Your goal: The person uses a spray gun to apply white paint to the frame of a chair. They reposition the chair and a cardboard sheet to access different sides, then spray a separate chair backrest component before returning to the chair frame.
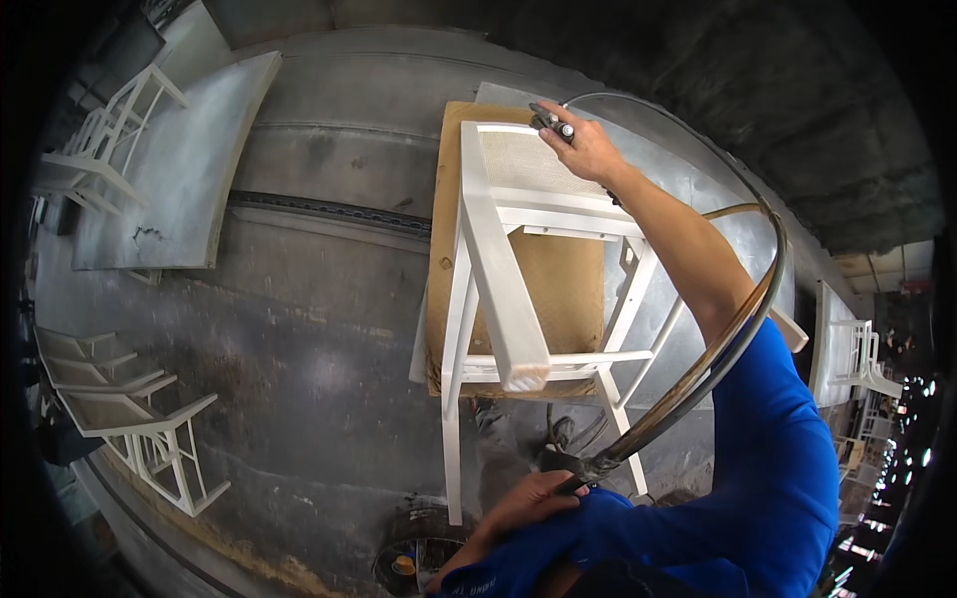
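A white wooden chair frame stands in front of me, over a sheet of brown cardboard. A pale woven-looking panel fills its far part. My right hand is stretched out above the chair's far right corner, its fingers wrapped round a spray gun. From the gun a dark hose arcs to the right and back toward my body. Close to my waist, my left hand is closed round the lower part of the hose bundle, near the chair's near legs.
Several white chair frames stand at lower left, with others on a grey board at upper left and another chair at far right. A chain track runs toward the cardboard. A dark round container sits beside my left forearm.
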Demonstrator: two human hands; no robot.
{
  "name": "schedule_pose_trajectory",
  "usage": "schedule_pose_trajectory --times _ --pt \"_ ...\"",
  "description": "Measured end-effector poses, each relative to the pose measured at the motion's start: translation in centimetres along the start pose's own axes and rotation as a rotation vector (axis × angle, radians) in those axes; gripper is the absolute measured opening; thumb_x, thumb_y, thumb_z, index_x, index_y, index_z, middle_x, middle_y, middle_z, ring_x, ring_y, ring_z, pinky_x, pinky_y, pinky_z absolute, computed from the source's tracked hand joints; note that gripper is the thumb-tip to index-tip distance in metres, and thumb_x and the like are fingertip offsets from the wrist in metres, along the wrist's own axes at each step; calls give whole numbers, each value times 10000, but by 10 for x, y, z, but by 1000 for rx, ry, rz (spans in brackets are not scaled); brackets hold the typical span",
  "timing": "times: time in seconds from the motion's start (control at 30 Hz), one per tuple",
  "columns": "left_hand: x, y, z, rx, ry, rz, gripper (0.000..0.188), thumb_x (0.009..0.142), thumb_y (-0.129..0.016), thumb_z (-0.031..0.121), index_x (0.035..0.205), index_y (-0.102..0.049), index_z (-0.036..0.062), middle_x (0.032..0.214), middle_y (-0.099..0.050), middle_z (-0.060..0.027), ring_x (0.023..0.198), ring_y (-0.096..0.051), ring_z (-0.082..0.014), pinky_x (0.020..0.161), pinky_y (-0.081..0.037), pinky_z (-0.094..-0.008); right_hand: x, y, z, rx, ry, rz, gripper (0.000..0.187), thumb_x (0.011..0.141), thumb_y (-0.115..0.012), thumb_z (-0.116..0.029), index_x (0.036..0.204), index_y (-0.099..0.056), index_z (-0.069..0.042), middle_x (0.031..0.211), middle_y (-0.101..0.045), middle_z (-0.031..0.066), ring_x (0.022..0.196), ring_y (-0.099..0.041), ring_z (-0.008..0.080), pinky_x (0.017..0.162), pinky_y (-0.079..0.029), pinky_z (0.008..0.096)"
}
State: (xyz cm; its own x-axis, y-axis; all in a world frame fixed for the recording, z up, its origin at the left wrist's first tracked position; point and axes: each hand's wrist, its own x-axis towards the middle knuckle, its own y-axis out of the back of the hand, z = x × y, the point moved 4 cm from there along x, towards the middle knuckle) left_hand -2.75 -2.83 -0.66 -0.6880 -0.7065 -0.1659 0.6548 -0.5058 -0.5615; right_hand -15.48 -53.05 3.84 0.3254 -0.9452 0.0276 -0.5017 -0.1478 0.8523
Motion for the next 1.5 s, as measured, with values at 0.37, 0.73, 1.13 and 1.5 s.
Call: schedule_pose_trajectory --times 0.37,0.73,1.13,1.5 --pt "5 -1 15 206 88 103 233 949 -726 111 1158 -682 17 1103 -729 -142 1038 -708 -261 921 -524 -340 17 -43 18 -8 10 2 495 1024 -619 -343 1502 -496 -304 1193 -717 245 1118 -676 443 1013 -528 502" --pt "8 3 15 223 -14 119 254 964 -716 219 1134 -664 38 957 -689 -138 864 -692 -275 782 -526 -351 -10 7 64 -156 -126 59 509 1010 -624 -354 1492 -520 -226 1196 -710 252 1126 -666 452 1002 -530 485" --pt "5 2 9 269 29 115 280 975 -702 261 1143 -670 40 984 -696 -136 869 -695 -302 775 -526 -362 -13 3 75 -214 -188 8 508 1023 -587 -379 1499 -504 -221 1153 -726 242 1094 -675 446 988 -531 492" --pt "2 -1 2 258 53 130 291 978 -699 271 1147 -669 36 1002 -701 -141 898 -704 -300 787 -530 -364 3 -9 0 -98 -110 -94 522 1019 -580 -412 1515 -492 -275 1100 -739 202 1005 -698 402 934 -539 496"
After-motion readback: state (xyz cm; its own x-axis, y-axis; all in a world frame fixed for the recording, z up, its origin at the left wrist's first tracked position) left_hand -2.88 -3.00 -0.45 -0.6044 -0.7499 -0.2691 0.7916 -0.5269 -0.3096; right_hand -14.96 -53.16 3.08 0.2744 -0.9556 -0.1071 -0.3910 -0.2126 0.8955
